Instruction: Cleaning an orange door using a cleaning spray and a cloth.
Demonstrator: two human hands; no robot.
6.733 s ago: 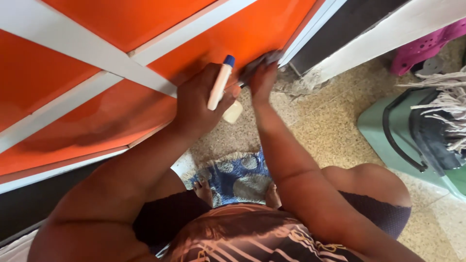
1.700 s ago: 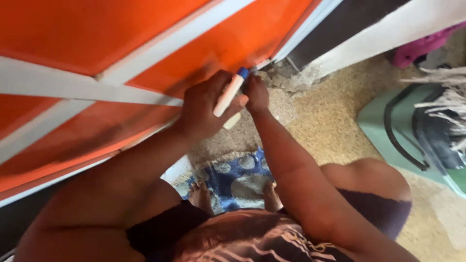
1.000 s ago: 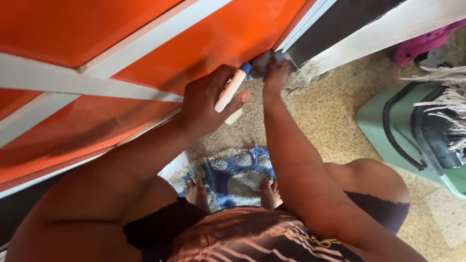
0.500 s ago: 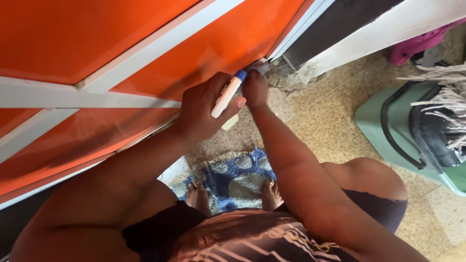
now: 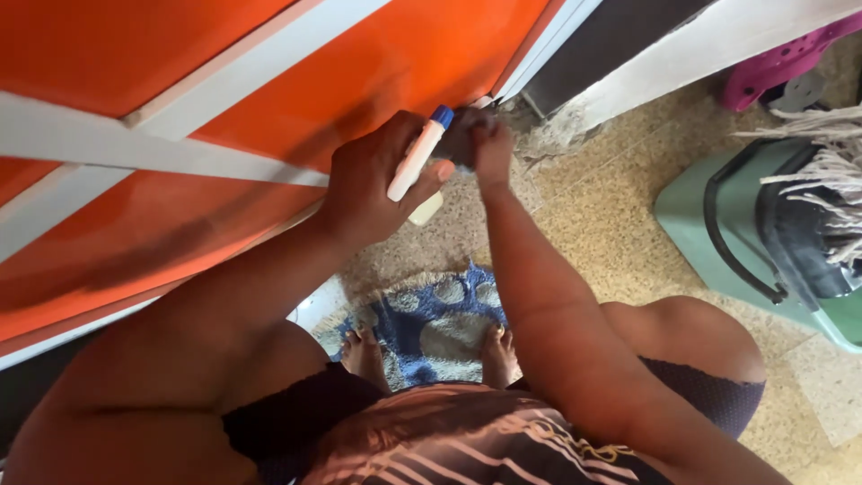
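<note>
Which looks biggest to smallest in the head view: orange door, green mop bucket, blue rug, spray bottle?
1. orange door
2. green mop bucket, cut off by the frame
3. blue rug, partly hidden by the legs
4. spray bottle in the left hand

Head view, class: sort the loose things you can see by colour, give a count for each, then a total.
White with blue cap: 1, bottle in the left hand
Grey: 1, cloth under the right hand
Blue patterned: 1, mat
Green: 1, mop bucket
Pink: 1, shoe
Total: 5
</note>
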